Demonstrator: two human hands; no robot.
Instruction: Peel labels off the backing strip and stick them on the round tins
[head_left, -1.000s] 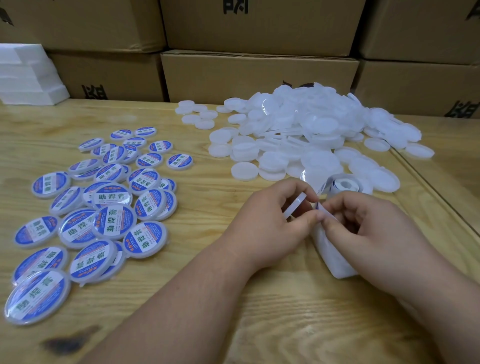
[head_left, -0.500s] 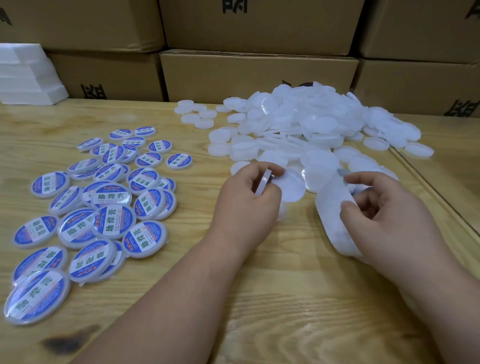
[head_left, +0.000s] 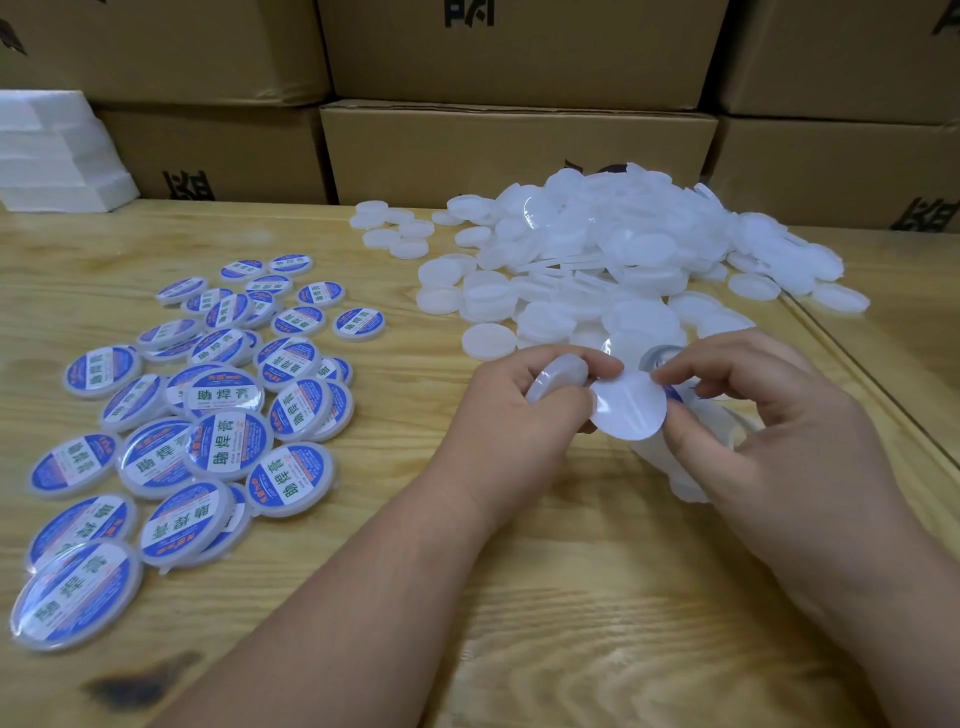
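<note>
My left hand (head_left: 519, 421) grips a plain white round tin (head_left: 558, 376) on edge, just above the table. Right beside it my right hand (head_left: 769, 431) pinches a round label (head_left: 628, 410) whose white underside faces me; a sliver of its blue print shows at my fingertips. The white backing strip (head_left: 675, 467) curls down from under my right hand onto the wood, and the label roll (head_left: 660, 356) peeks out behind my fingers. The label's edge touches my left thumb, close to the tin.
A big heap of plain white tins (head_left: 623, 260) lies behind my hands. Several labelled blue-and-white tins (head_left: 223, 415) are spread over the left of the wooden table (head_left: 519, 623). Cardboard boxes (head_left: 519, 150) wall the back, with white foam blocks (head_left: 52, 150) at far left.
My left hand has brought the fresh tin back toward my right hand. My right hand has lifted a label off the strip and now holds it up by the tin.
</note>
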